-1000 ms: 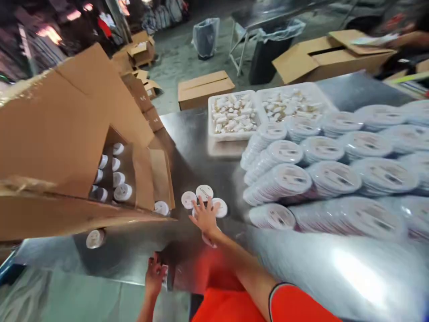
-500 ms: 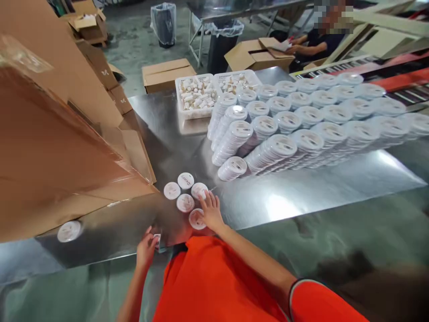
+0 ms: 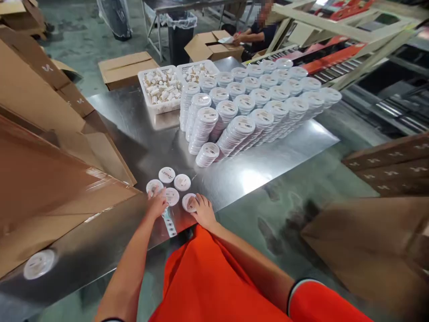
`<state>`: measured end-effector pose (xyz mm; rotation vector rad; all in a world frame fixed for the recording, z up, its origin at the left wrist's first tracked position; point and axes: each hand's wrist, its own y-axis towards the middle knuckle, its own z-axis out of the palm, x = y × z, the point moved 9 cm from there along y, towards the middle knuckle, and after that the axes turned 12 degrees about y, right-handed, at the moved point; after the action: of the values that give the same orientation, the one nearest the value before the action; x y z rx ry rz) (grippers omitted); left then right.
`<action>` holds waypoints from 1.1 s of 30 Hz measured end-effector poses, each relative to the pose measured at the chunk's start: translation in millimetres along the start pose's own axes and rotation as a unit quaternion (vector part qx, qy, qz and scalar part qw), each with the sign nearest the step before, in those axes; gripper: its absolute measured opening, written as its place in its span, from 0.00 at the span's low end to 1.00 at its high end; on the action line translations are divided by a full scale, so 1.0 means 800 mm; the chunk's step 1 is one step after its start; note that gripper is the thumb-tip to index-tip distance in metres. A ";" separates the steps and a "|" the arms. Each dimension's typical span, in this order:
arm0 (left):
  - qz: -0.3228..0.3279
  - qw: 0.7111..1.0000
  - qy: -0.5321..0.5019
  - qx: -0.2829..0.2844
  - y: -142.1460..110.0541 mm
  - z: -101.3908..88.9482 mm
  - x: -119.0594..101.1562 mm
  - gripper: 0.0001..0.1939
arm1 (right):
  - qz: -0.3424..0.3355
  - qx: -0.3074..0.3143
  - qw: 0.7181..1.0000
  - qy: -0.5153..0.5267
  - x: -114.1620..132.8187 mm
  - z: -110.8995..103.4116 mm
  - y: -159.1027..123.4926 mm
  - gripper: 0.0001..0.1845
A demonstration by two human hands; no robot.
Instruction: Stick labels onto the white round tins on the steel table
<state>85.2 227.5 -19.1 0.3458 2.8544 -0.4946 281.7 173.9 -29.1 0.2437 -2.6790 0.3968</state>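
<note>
Several round white lidded tubs stand together on the steel table [image 3: 130, 214] before me. My left hand [image 3: 157, 205] reaches over the leftmost tub [image 3: 153, 184], fingers bent, its fingertips at the lid. From under that hand trails a strip of labels [image 3: 170, 225], apparently held by it; the exact grip is hidden. My right hand [image 3: 203, 212] has its fingers around the right side of the nearest tub [image 3: 188, 202]. Between and behind the hands are a tub with a pinkish lid [image 3: 172, 197], another tub [image 3: 182, 182] and one with dark lettering [image 3: 166, 175].
Tall stacks of white tubs [image 3: 243, 125] fill the table's far right. White baskets [image 3: 161, 107] of small white-capped pieces stand behind. A large cardboard box [image 3: 60, 197] flanks the left, near a lone tub [image 3: 39, 264]. A person [image 3: 258, 38] sits beyond the table.
My left hand has moved from the table edge up to the leftmost tub, the label strip moving with it. My right hand has closed around the nearest tub. The view has swung right.
</note>
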 end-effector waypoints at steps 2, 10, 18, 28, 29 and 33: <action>-0.001 1.000 0.008 0.021 -0.005 0.014 0.000 0.10 | 0.002 0.010 1.000 0.023 -0.001 -0.001 0.001 0.33; -0.064 0.996 0.029 0.049 -0.084 0.043 -0.012 0.09 | -0.022 0.036 0.998 0.042 0.046 0.014 0.017 0.32; -0.158 0.987 -0.005 0.031 -0.161 0.066 -0.012 0.09 | -0.153 0.075 0.985 0.011 0.090 0.033 0.010 0.42; -0.164 0.986 -0.027 -0.009 -0.198 0.071 0.033 0.13 | -0.243 0.099 0.965 -0.017 0.147 0.065 -0.007 0.34; -0.161 0.986 -0.032 -0.014 -0.202 0.073 0.036 0.13 | -0.245 0.106 0.964 -0.016 0.146 0.066 -0.003 0.32; -0.147 0.987 -0.049 -0.032 -0.218 0.076 0.045 0.14 | -0.289 0.173 0.941 -0.016 0.156 0.071 0.004 0.32</action>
<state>15.1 53.0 -31.9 -0.1114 2.8275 -0.4544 147.4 145.3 -25.9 1.1128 -2.3935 0.6660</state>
